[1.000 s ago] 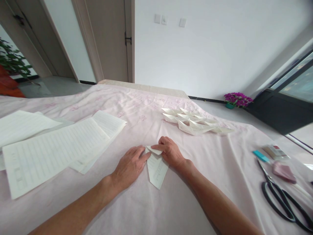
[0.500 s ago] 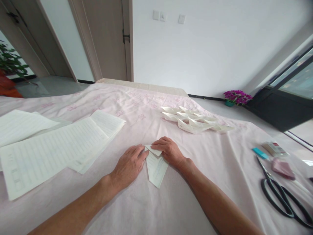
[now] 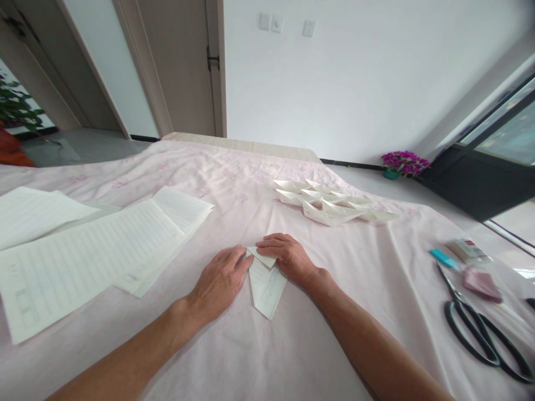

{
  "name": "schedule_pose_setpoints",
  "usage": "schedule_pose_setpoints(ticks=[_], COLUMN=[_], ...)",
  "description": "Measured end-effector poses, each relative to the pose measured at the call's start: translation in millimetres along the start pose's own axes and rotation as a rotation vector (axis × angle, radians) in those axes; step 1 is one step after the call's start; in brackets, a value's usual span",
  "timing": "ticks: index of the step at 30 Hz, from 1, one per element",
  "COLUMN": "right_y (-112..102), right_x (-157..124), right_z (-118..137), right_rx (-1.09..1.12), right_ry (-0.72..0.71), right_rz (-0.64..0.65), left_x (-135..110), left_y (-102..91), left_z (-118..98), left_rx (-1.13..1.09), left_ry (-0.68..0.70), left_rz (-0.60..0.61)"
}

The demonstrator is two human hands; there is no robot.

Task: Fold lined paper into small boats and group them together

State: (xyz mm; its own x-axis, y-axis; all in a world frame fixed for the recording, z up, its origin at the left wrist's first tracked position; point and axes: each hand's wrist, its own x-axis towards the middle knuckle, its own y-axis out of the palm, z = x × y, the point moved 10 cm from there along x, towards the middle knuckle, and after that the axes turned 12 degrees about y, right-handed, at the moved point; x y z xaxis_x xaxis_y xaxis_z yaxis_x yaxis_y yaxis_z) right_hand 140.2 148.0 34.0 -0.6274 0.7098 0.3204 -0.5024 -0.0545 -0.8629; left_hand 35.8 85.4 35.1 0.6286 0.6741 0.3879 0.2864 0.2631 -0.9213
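Little has shifted over the last second, as I watch from afar. The left hand (image 3: 219,278) and right hand (image 3: 286,257) stay pressed on the folded paper (image 3: 267,289), which lies between them on the pink-clothed counter (image 3: 317,345). Both hands' fingers lie stretched flat, gripping nothing, the right ones over the top flap. I judge the crease is still being set. Paper boats (image 3: 330,203) sit beyond.

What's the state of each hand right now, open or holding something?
Left hand: open, palm down, fingertips at the left edge of the folded paper.
Right hand: open, fingers pressing down its top flap.
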Motion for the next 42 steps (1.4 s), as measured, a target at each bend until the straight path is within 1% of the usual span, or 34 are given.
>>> schedule_pose_setpoints(ticks=[8, 13, 17, 22, 25, 29, 33, 38, 42], right_y=[2, 2, 1, -9, -16, -16, -15, -12, -11], right_x=[0, 0, 0, -1, -1, -2, -2, -1, -1], right_z=[-3, -3, -4, -16, -21, -19, -17, -23, -29], right_rx=[0.018, 0.035, 0.043, 0.057, 0.022, -0.049, -0.085, -0.091, -0.07], right_ry=[0.006, 0.002, 0.011, 0.045, 0.058, 0.02, -0.013, 0.004, 0.03], right_rz=[0.01, 0.009, 0.004, -0.066, -0.1, -0.08, -0.068, -0.053, -0.056], left_x=[-1, 0, 0, 2, 3, 4, 4, 4, 3], left_y=[1.5, 7.1, 9.4, 7.0, 5.9, 5.1, 9.0, 14.5, 15.2], left_z=[2, -1, -2, -5, -7, -7, -7, -6, -5], left_rx=[-0.006, -0.024, -0.002, 0.049, 0.07, 0.077, 0.091, 0.083, 0.06], left_ry=[-0.014, 0.066, 0.096, 0.112, 0.12, 0.107, 0.119, 0.112, 0.098], left_rz=[-0.015, 0.017, 0.027, 0.032, 0.043, 0.04, 0.078, 0.142, 0.148])
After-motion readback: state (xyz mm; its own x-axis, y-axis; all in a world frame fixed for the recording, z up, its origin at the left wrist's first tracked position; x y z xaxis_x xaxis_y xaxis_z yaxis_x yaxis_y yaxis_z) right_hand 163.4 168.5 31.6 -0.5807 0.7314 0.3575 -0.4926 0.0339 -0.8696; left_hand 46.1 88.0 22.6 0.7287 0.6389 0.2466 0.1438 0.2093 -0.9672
